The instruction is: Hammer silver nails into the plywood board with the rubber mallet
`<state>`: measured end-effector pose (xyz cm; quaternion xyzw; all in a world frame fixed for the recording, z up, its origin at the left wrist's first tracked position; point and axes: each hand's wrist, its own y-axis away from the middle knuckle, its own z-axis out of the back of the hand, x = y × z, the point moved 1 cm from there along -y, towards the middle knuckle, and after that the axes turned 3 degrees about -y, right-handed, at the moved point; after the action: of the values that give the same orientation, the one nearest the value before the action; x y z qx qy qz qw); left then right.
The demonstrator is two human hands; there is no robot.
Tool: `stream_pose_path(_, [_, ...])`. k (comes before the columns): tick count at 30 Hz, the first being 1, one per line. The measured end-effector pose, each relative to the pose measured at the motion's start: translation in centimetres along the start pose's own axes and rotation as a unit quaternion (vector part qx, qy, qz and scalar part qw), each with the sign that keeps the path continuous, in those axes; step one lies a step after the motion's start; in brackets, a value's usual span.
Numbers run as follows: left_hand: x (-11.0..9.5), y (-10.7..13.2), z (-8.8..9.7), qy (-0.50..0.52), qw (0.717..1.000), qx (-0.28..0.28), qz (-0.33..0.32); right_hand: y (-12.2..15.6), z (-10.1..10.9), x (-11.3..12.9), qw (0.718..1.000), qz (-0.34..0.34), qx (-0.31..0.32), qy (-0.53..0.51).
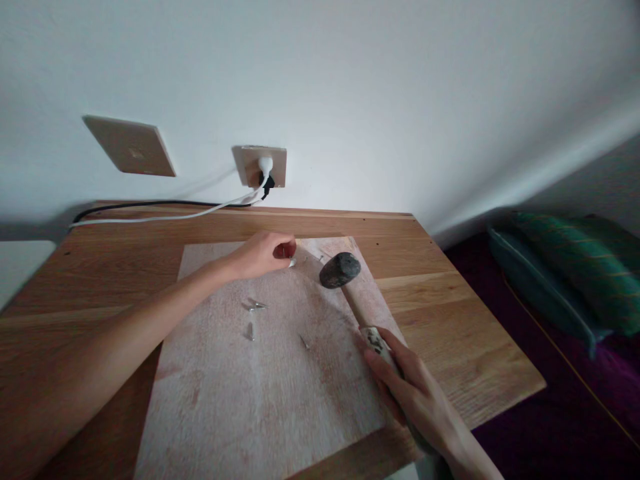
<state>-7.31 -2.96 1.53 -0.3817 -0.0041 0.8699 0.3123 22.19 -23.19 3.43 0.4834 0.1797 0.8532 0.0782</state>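
A pale, brown-streaked board (215,400) is laid flat on the wooden bench (450,333), its bare-wood front edge seen at the bottom. Over its right side, a mallet (356,305) is held by the right hand (413,380), whose grip is wrapped tightly round the handle. The mallet's dark head is pointed away from the person and is seen over the far right part of the board; whether the surface is touched by it cannot be told.

Loose metal nails (253,331) are scattered across the middle of the board, one of them set apart to the right, nearer the mallet. Farther back, the left hand (263,255) is lowered to the board near its far edge, with the fingers curled inward; whether anything is pinched in its grip cannot be told. Just right of its fingertips, another nail (321,259) is seen beside the mallet head.

To the right, beyond the bench, green cushions (590,260) are piled on a purple cloth (500,300). Along the back of the bench, a white cable (170,219) and a black cable (150,203) are run to plugs in a socket plate (247,163), which is mounted on the pale wall (350,87). A second plate (131,148) is fixed to its left.
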Motion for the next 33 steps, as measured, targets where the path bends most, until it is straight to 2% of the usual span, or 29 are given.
stream_pose_path(7, [0.1, 0.4, -0.9, -0.011, 0.999, -0.035, 0.004, 0.1, -0.1, 0.0, 1.000, 0.017, 0.008, 0.009])
stream_pose_path(13, [0.1, 0.4, -1.2, 0.003, 0.999, -0.053, 0.011, -1.1, -0.3, 2.0, 0.999, 0.042, 0.029, 0.005])
stream_pose_path(21, [0.2, 0.4, -1.5, 0.027, 0.998, -0.059, 0.003, -3.5, -0.7, 4.0, 0.997, 0.065, 0.030, 0.021])
stream_pose_path(33, [0.5, 0.4, -0.9, 0.051, 0.998, -0.047, -0.007, -3.9, -1.0, 4.4, 0.993, 0.097, 0.053, 0.040])
